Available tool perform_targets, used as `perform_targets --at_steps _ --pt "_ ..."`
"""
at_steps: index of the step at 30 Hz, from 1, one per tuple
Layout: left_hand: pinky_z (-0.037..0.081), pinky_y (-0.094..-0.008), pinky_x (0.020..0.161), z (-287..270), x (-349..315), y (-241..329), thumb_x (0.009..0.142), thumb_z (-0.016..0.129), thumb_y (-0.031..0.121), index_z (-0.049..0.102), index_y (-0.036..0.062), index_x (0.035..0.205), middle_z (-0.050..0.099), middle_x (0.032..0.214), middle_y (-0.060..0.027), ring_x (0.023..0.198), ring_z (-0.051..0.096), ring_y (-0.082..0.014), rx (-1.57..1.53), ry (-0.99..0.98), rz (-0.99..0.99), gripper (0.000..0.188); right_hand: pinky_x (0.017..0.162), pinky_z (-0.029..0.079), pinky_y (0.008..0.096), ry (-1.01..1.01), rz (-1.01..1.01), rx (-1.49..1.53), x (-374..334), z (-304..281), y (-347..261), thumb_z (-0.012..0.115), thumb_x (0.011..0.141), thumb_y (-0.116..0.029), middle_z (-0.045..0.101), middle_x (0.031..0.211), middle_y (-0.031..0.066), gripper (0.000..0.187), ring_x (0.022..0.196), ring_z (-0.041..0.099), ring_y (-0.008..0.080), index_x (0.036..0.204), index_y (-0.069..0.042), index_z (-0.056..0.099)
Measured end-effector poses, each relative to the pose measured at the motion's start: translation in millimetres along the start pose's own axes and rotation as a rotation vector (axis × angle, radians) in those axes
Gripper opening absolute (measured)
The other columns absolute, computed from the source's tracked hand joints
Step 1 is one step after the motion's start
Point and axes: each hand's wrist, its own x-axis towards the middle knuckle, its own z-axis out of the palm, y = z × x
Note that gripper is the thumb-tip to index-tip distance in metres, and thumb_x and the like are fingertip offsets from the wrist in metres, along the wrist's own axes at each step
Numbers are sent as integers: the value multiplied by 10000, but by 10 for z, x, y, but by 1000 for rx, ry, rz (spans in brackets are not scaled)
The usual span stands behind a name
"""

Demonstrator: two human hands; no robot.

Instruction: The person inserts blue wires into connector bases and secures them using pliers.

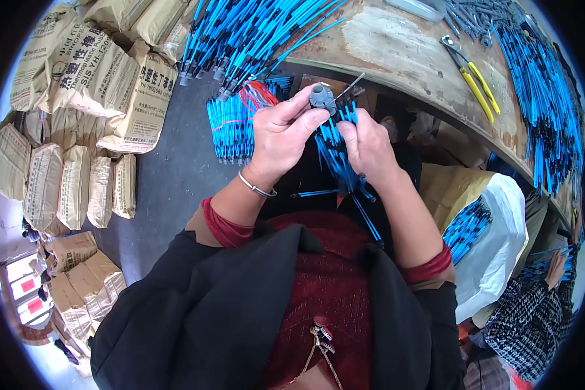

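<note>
My left hand (281, 133) pinches a grey ribbed plastic fitting (321, 97) between thumb and fingers, just off the bench edge. A thin dark rod sticks out past the fitting to the upper right. Close beside it, my right hand (375, 148) is closed round a bunch of thin blue tubes (333, 151) with black sleeves; some tube ends meet the fitting. Whether a tube sits inside it, I cannot tell. Several loose blue tubes (368, 218) hang over my lap. Left of my hands stands a banded bundle of blue tubes (231, 133) beside red cord (257, 96).
The worn wooden bench (396, 42) holds yellow-handled pliers (478, 84), a heap of blue tubes (543, 104) and grey parts (478, 16). More tubes (247, 39) overhang its left end. Paper sacks (91, 71) are stacked left. A white sack (504, 227) of tubes is right, near another person's checked sleeve (526, 325).
</note>
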Motion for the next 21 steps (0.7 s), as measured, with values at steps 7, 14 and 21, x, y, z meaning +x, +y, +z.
perform_targets --at_steps 7,14,21 --pt "460 -214 620 -42 53 27 805 640 53 577 -52 1101 658 778 -79 682 570 -55 163 -65 18 321 571 482 401 -67 -2 -307 59 10 -41 540 865 -180 581 733 183 284 679 592 341 1020 49 474" --pt "441 -250 544 65 76 47 819 622 94 565 -78 1087 587 666 -141 574 533 -72 370 -16 110 324 522 503 343 60 -140 -525 18 54 -92 553 857 -189 584 693 156 375 625 616 265 1062 111 459" --pt "437 -247 540 117 45 43 803 648 106 559 -87 1085 599 686 -110 578 523 -73 393 -13 121 353 502 504 316 67 -169 -577 7 51 -82 560 851 -184 579 675 147 386 595 613 243 1058 125 454"
